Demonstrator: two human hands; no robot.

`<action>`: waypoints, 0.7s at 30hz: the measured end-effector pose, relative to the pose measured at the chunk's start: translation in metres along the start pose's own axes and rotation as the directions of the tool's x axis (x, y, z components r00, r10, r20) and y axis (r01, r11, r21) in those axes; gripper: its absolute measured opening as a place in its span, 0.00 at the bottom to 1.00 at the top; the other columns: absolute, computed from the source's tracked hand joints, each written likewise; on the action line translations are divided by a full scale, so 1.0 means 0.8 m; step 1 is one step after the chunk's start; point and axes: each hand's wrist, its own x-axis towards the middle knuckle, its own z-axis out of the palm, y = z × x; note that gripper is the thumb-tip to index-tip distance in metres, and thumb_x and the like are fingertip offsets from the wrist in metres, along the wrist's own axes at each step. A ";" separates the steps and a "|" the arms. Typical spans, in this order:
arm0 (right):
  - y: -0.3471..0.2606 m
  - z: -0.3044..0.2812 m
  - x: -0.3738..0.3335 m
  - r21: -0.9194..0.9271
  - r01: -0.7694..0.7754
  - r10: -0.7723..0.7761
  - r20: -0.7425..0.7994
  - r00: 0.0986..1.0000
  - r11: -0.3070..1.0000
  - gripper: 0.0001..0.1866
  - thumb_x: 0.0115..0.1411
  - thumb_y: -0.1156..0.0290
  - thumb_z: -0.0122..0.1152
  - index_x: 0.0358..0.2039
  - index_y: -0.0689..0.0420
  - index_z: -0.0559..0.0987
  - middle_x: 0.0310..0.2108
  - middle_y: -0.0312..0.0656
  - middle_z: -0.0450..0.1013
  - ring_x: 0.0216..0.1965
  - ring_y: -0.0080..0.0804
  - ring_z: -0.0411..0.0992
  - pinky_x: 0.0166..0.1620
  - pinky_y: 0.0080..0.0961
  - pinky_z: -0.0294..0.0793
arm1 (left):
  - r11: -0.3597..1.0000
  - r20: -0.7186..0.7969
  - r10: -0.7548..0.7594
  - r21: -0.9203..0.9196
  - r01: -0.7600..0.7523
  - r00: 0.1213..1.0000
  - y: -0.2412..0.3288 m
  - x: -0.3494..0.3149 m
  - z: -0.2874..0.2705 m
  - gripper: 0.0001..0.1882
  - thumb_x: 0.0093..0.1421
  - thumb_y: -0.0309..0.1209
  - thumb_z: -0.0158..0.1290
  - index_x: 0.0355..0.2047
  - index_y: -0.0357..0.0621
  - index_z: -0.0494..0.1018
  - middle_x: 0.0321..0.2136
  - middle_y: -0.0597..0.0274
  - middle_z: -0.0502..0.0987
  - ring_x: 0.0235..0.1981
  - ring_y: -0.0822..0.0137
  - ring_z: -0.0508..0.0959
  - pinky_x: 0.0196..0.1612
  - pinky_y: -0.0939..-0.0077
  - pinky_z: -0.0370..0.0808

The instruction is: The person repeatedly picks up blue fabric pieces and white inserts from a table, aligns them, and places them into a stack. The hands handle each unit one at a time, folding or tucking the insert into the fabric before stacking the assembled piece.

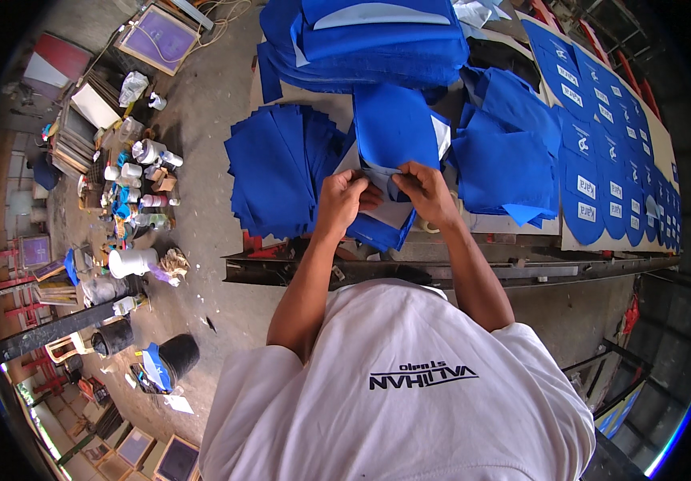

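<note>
A blue fabric piece (398, 128) lies in front of me at the table's near side, its near edge turned up to show a pale underside. My left hand (342, 200) is closed on that edge, thumb against fingers. At the same edge, a little to the right, my right hand (427, 192) pinches the fabric. Beneath my hands are more blue and white pieces (385, 232). To the left spreads a fanned stack of blue pieces (273, 168); to the right sits a looser blue pile (506, 164).
A tall blue fabric stack (361, 56) stands at the back. Printed blue pieces (602, 144) cover a board at the right. A metal rail (522, 272) runs along the near table edge. Buckets (177, 357), jars and frames crowd the floor at left.
</note>
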 end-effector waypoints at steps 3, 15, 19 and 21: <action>0.010 0.004 0.002 0.013 0.009 -0.009 -0.029 1.000 1.000 0.07 0.62 0.72 0.62 0.34 0.64 0.77 0.20 0.33 0.66 0.23 0.16 0.60 0.26 0.23 0.60 | 1.000 -0.001 0.023 0.012 -0.023 1.000 -0.004 0.000 -0.002 0.10 0.65 0.26 0.47 0.33 0.32 0.75 0.25 0.53 0.82 0.24 0.66 0.83 0.30 0.76 0.81; -0.010 0.017 -0.007 -0.166 -0.051 0.045 -0.043 0.998 0.985 0.17 0.52 0.64 0.67 0.39 0.62 0.82 0.29 0.48 0.79 0.29 0.34 0.79 0.34 0.29 0.75 | 0.999 0.000 0.032 -0.024 -0.032 0.999 -0.007 0.002 -0.002 0.10 0.65 0.25 0.46 0.33 0.32 0.75 0.26 0.53 0.82 0.24 0.66 0.83 0.30 0.75 0.82; -0.008 0.017 -0.008 -0.155 -0.033 0.027 -0.041 0.999 0.987 0.18 0.52 0.63 0.68 0.39 0.62 0.82 0.30 0.48 0.79 0.29 0.34 0.79 0.34 0.30 0.75 | 0.999 -0.013 0.032 -0.012 -0.032 0.999 -0.009 0.001 -0.001 0.09 0.65 0.24 0.46 0.33 0.32 0.75 0.26 0.54 0.82 0.24 0.66 0.83 0.29 0.75 0.82; -0.008 0.018 -0.009 -0.131 -0.002 -0.004 -0.046 0.999 0.991 0.16 0.53 0.66 0.68 0.38 0.63 0.81 0.27 0.43 0.77 0.27 0.27 0.74 0.31 0.26 0.71 | 0.999 -0.019 0.034 -0.018 -0.035 0.999 -0.008 0.000 -0.001 0.09 0.65 0.24 0.46 0.33 0.32 0.75 0.26 0.55 0.82 0.24 0.67 0.83 0.29 0.75 0.82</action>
